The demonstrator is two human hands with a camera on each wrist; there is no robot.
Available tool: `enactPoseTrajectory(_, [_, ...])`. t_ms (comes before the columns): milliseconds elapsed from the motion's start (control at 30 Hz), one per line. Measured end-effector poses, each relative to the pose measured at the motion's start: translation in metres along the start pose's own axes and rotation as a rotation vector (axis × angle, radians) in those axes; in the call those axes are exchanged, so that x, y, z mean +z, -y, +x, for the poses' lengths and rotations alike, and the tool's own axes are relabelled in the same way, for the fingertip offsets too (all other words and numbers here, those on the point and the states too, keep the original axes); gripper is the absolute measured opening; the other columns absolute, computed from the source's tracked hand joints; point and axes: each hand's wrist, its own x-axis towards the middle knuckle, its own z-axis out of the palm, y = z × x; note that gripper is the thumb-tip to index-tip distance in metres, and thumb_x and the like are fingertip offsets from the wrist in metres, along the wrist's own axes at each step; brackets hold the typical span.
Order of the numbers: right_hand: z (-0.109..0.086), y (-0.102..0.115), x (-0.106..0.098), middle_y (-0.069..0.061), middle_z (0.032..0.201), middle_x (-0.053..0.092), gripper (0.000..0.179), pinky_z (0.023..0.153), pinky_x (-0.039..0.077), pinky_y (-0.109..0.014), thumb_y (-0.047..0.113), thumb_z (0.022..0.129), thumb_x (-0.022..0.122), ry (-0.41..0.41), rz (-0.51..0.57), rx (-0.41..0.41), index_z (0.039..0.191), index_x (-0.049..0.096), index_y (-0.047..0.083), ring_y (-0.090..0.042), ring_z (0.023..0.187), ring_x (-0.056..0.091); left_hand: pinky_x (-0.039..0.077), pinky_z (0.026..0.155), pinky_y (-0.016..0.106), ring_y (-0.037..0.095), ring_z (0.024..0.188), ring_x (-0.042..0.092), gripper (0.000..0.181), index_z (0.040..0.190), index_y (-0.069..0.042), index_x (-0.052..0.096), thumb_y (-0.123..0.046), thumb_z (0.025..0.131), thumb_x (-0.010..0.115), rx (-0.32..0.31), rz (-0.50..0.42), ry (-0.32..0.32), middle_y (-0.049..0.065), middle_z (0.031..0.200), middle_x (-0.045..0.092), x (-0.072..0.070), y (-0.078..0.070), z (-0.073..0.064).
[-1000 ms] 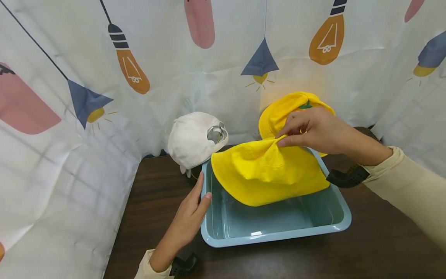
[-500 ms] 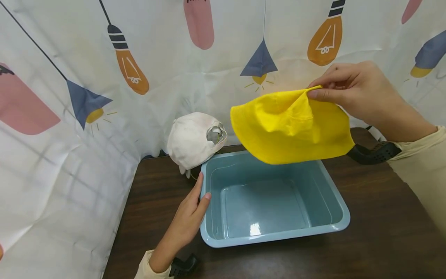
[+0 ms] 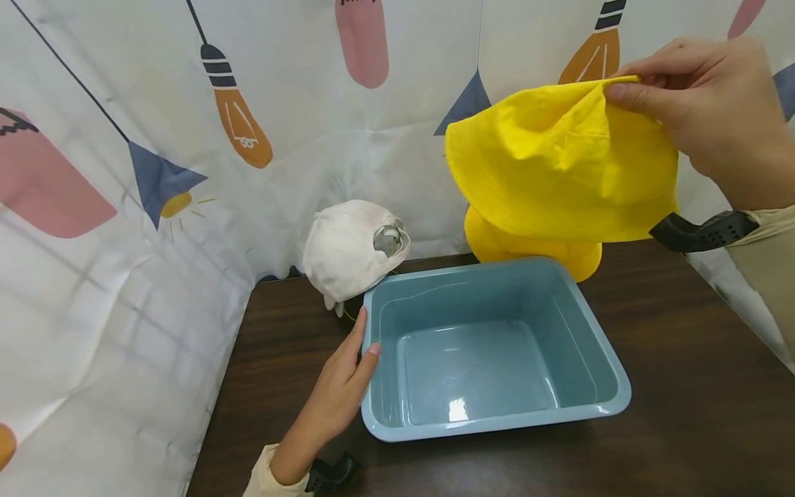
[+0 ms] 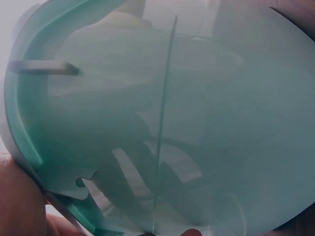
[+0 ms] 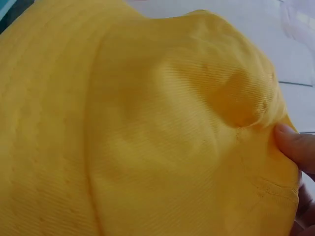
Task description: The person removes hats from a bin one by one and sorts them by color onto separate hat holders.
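Observation:
In the head view, my right hand pinches the crown of a yellow bucket hat between thumb and fingers. The hat hangs brim down, above and behind the light blue plastic basin. The right wrist view is mostly filled by its yellow cloth, with the thumb pressing at the crown. My left hand rests against the basin's left rim, fingers fairly straight. Close up, the left wrist view shows the basin wall and only parts of the fingers.
A second yellow hat lies behind the basin, partly hidden by the held one. To the basin's back left, a white cap sits against the printed curtain. All stand on a dark wooden table.
My right hand has lifted the yellow bucket hat from over the basin, up and to the right. The basin's inside now shows fully. My left hand stays at the rim.

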Motion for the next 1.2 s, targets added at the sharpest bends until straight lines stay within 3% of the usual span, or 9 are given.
enactPoseTrajectory(200, [0.009,-0.001,-0.004,0.012,0.108,0.06,0.038,0.085,0.048,-0.005,0.026,0.093,0.071,-0.082,-0.012,-0.004,0.126,0.073,0.007,-0.003,0.098,0.062,0.025,0.123,0.052,0.02,0.156,0.021,0.07,0.165,-0.022,0.009,-0.045,0.109,0.043,0.001,0.002,0.005,-0.004,0.171,0.012,0.0,-0.002,0.001])
enactPoseTrajectory(400, [0.014,0.001,-0.005,0.017,0.112,0.056,0.039,0.109,0.044,-0.021,0.03,0.095,0.066,-0.114,-0.05,-0.008,0.129,0.072,0.012,-0.001,0.104,0.058,0.03,0.122,0.051,0.018,0.154,0.025,0.069,0.165,-0.025,0.009,-0.036,0.109,0.048,-0.034,0.003,0.015,-0.003,0.171,0.014,-0.003,-0.004,0.001])
enactPoseTrajectory(600, [0.024,-0.005,-0.003,0.021,0.109,0.055,0.037,0.113,0.04,-0.026,0.028,0.095,0.066,-0.15,-0.087,-0.051,0.126,0.073,0.011,0.001,0.103,0.054,0.036,0.118,0.053,0.021,0.152,0.03,0.071,0.165,-0.028,0.008,-0.033,0.108,0.05,-0.066,0.0,0.028,-0.002,0.171,0.015,-0.005,-0.005,0.0])
enactPoseTrajectory(733, [0.032,-0.012,-0.002,0.021,0.104,0.052,0.036,0.11,0.044,-0.02,0.027,0.095,0.066,-0.158,-0.101,-0.046,0.126,0.074,0.01,0.001,0.098,0.052,0.036,0.118,0.054,0.023,0.152,0.031,0.072,0.165,-0.027,0.008,-0.032,0.107,0.051,-0.07,0.008,0.039,-0.001,0.171,0.015,-0.008,-0.005,0.001])
enactPoseTrajectory(1000, [0.043,-0.03,0.002,0.021,0.097,0.049,0.042,0.1,0.047,-0.013,0.038,0.092,0.068,-0.127,-0.148,0.065,0.128,0.073,0.019,0.001,0.092,0.051,0.038,0.116,0.054,0.025,0.152,0.031,0.072,0.165,-0.026,0.007,-0.029,0.107,0.051,-0.06,0.008,0.064,-0.001,0.171,0.014,-0.012,-0.003,0.003])
enactPoseTrajectory(1200, [0.046,-0.043,0.012,0.019,0.096,0.049,0.041,0.081,0.045,-0.004,0.039,0.093,0.069,-0.072,-0.187,0.081,0.128,0.073,0.018,-0.001,0.092,0.048,0.042,0.113,0.053,0.026,0.15,0.036,0.072,0.165,-0.03,0.006,-0.031,0.108,0.05,-0.082,-0.008,0.063,-0.001,0.171,0.014,-0.013,-0.002,0.002])
